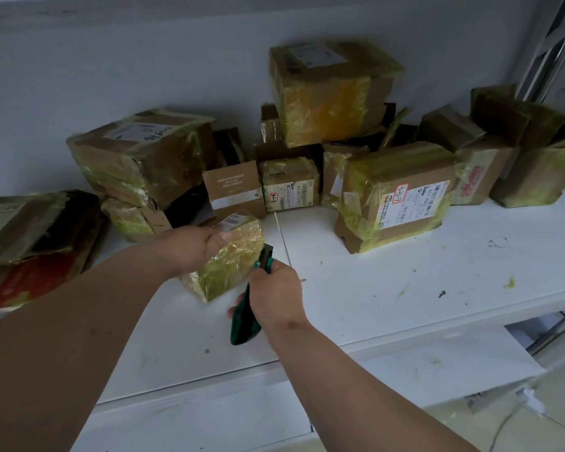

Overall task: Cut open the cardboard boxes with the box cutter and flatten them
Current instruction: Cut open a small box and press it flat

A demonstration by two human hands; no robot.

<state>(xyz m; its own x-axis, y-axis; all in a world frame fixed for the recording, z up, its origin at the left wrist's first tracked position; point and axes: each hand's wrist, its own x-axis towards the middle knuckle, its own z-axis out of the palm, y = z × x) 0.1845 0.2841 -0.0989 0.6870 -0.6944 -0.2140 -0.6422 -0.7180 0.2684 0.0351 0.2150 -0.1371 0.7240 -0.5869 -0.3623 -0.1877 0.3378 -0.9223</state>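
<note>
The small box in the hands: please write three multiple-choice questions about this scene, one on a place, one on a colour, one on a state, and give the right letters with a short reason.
1. Where is the small box that the left hand holds?
A. on the white table
B. on top of the stack
C. on the floor

2. What colour is the box cutter?
A. red
B. green
C. blue

3. What is the right hand doing?
A. lying flat on the table
B. gripping the box cutter
C. lifting a box

Answers: 1 A, the box rests on the white table in front of the pile. 2 B, its handle shows dark green below the hand. 3 B, its fingers curl round the handle, the tip near the box.
</note>
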